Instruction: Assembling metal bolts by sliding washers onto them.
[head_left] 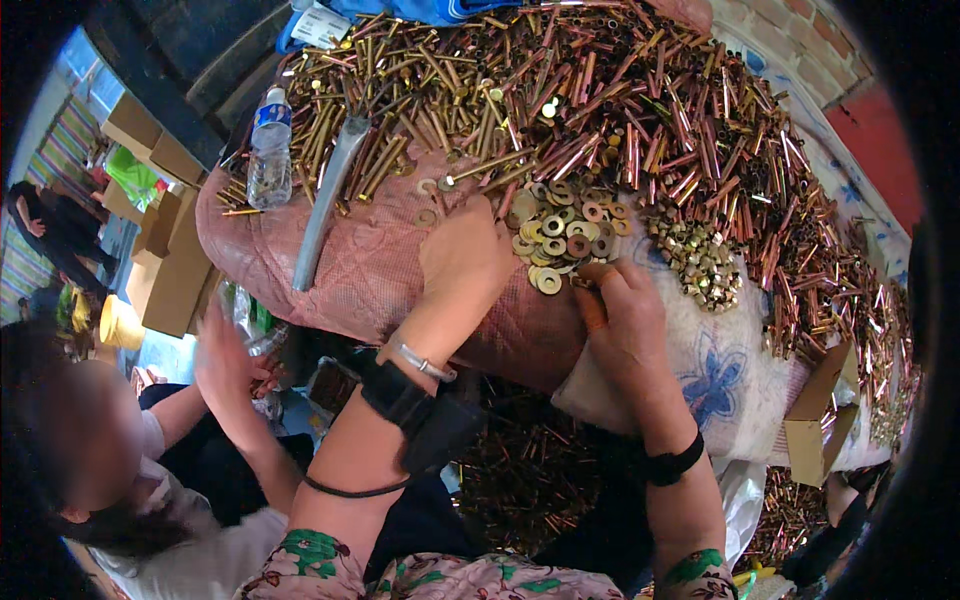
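My left hand (465, 255) reaches over the pink cloth with its fingers curled at the left edge of a pile of flat metal washers (553, 226). Its fingertips meet the ends of some bolts, and what they hold is hidden. At the pile's near edge, my right hand (628, 315) has thumb and fingers pinched together; a small coppery bit shows there, too small to name. Beyond my left hand lies a brass-coloured bolt (492, 167). Small shiny nuts (703, 268) are heaped to the right of the washers.
Long bolts and metal sleeves (640, 110) cover the far side. On the left are a metal bar (330, 205) and a plastic bottle (270, 150). An open cardboard box (820, 415) stands right. A co-worker's hand (222, 365) moves at lower left. More metal parts (530, 470) lie below.
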